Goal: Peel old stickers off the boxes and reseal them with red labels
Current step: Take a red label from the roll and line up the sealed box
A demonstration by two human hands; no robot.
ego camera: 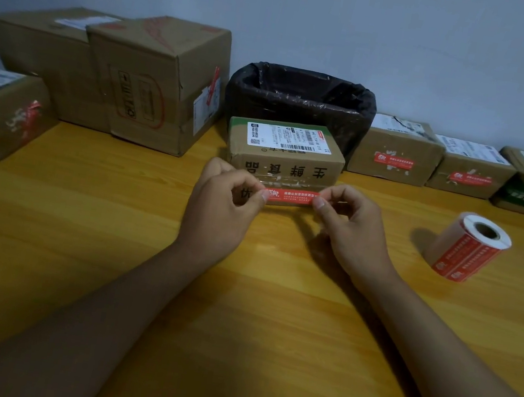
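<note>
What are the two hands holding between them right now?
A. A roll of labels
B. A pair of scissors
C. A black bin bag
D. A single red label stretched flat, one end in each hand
D: the left hand and right hand each pinch one end of a red label in front of the cardboard box; the label roll stands apart on the table.

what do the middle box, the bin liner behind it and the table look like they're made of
Middle box: brown corrugated cardboard, matte, with creased edges. Bin liner: thin black plastic film, glossy and crinkled, catching glints. Table: wood or a wood-look laminate, with yellow grain lines and a smooth sheen; which one can't be told.
</note>
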